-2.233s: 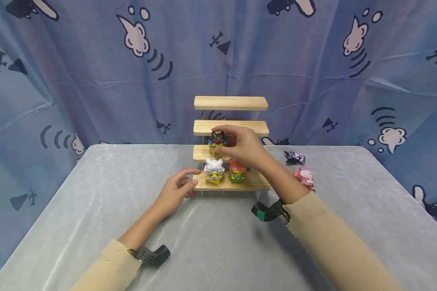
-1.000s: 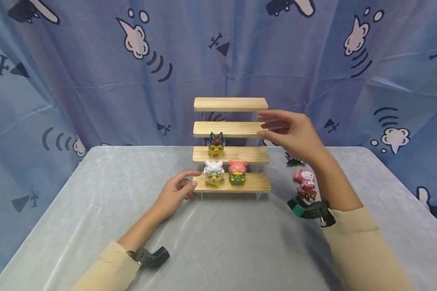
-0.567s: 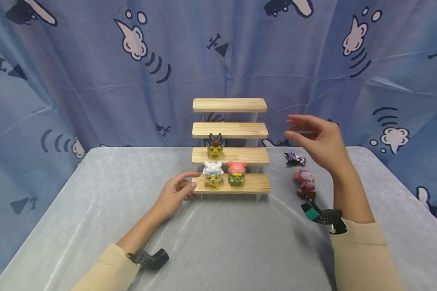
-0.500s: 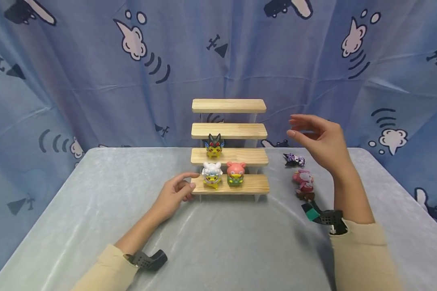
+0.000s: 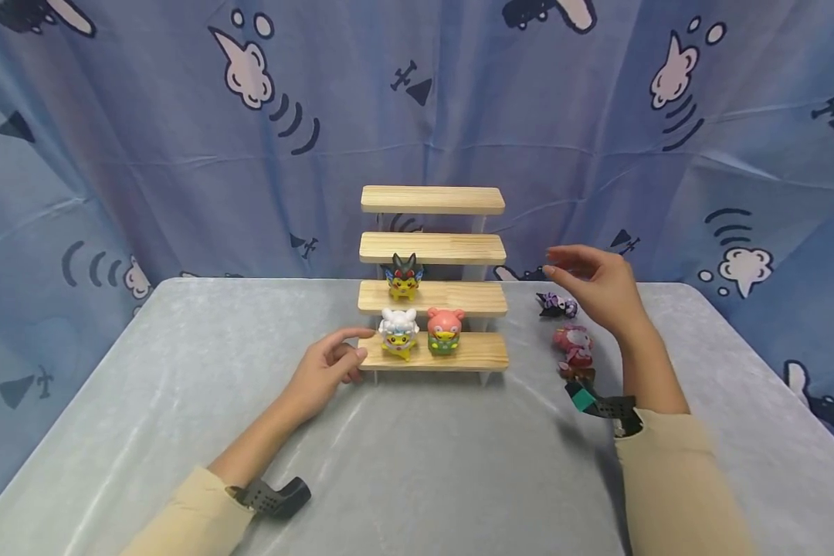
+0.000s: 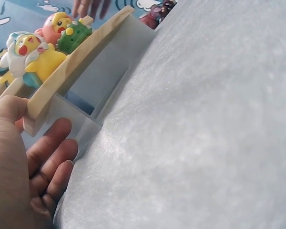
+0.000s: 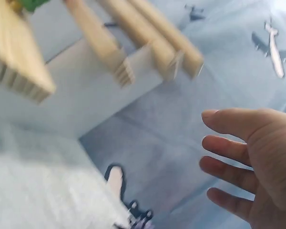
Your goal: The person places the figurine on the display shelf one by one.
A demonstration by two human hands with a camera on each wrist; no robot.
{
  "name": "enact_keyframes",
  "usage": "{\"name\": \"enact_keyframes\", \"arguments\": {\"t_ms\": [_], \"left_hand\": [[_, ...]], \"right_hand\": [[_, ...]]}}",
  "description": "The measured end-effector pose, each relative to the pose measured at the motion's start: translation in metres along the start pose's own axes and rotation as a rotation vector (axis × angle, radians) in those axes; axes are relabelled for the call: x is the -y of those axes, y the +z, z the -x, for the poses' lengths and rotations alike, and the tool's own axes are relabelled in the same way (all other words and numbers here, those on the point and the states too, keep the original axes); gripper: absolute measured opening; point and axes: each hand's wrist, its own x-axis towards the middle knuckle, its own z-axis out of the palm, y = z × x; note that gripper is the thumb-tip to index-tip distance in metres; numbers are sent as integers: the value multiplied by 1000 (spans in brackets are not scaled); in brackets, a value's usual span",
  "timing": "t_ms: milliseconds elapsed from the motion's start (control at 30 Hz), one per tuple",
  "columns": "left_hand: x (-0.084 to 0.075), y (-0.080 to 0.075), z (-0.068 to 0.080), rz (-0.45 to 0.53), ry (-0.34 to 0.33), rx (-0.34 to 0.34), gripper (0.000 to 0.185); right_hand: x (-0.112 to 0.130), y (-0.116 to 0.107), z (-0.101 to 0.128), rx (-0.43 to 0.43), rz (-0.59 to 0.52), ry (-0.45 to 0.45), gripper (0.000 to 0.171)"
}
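Right hand (image 5: 598,289) open, empty, above purple figurine (image 5: 556,306) on bench (image 5: 424,463). Left hand (image 5: 323,371) relaxed, touching stepped shelf (image 5: 433,351). We judge figurine light, hard, smooth: pinch across body.

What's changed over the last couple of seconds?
The right hand let go of the black-eared yellow figurine on the wooden tiered shelf, swung right and now hovers open above the small purple-and-black figurine. The left hand stays at the shelf's lower left corner; the other figurines are unmoved.
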Motion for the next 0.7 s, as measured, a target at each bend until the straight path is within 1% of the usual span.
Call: {"name": "enact_keyframes", "arguments": {"t_ms": [133,333,567,700], "left_hand": [[0,0,0,1,4,-1,31],[2,-1,1,12,11,5,30],[3,-1,0,6,3,6,30],[2,-1,0,6,4,8,30]], "right_hand": [[-17,9,-1,48,17,48,46],[-38,20,-2,92,57,77,43],[-48,25,1,102,75,143,43],[-55,27,3,110,111,177,41]]}}
